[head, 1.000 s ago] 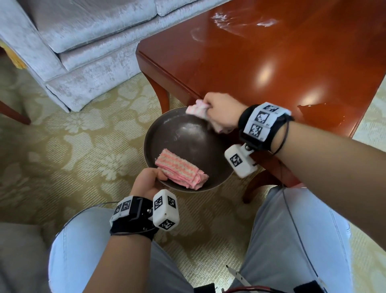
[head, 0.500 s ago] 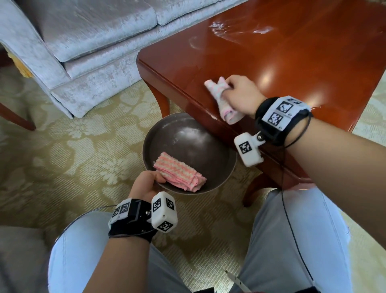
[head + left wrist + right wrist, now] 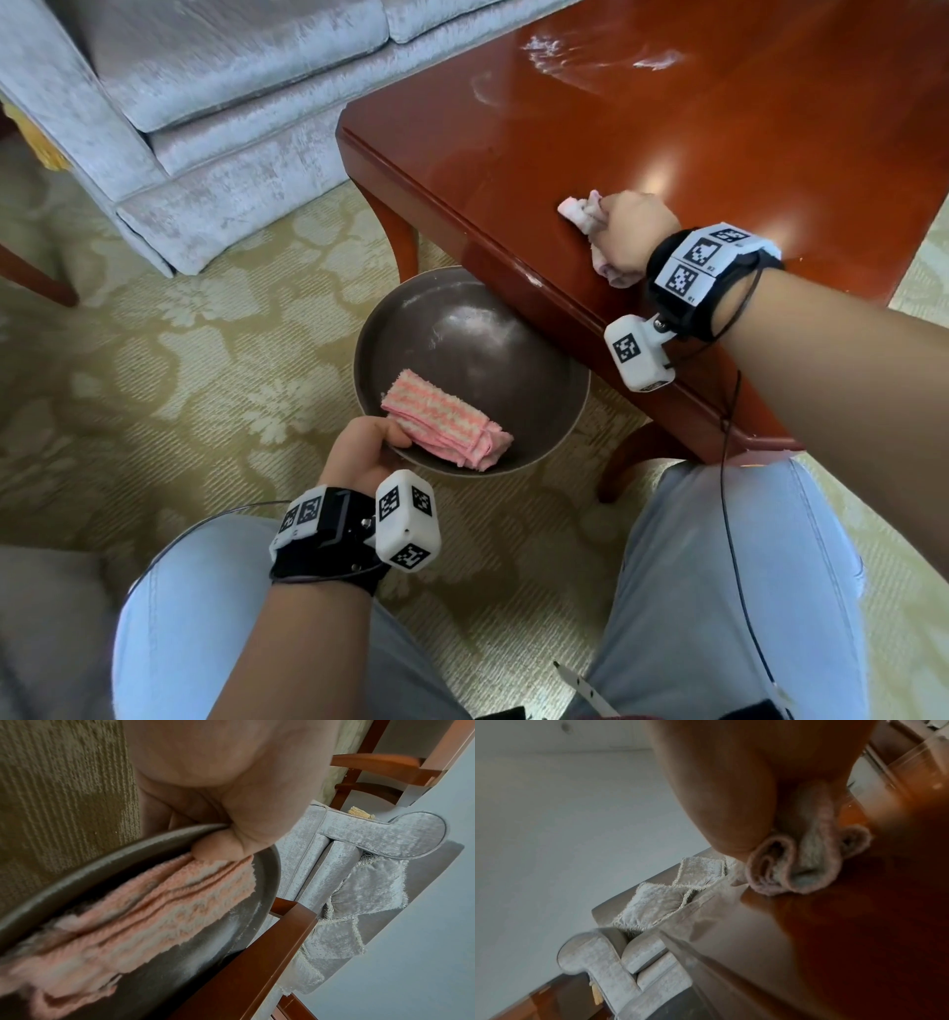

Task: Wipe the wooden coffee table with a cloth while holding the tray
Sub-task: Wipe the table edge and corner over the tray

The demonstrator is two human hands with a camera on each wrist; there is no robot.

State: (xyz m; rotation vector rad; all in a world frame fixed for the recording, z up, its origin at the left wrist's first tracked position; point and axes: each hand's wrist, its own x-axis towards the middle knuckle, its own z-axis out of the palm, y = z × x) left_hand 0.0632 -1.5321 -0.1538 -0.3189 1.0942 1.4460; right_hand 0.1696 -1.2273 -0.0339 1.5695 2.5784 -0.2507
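At the far left stands a grey sofa (image 3: 205, 103) on a patterned carpet (image 3: 179, 360), well apart from both hands. Next comes the left hand (image 3: 362, 452), its thumb curled over the near rim of the round dark tray (image 3: 462, 329) and, in the left wrist view, pressing on a corner of the folded pink cloth (image 3: 447, 426) lying inside; the fingers under the tray are hidden. The tray hangs below the table edge, partly tucked beneath it. One risk, as I judge it, is that a one-point grip at the rim lets the tray tip away, so the folded cloth slides out onto the carpet; another is the far rim knocking the underside of the wooden coffee table (image 3: 667, 144) if the hand rises. Further right, the right hand (image 3: 634, 231) is clenched round a bunched pale cloth (image 3: 583, 210), pressing it on the glossy top near the front edge. White smears (image 3: 544, 49) lie farther back, so a short reach may leave them. A stroke toward the edge could carry the wad off the top.
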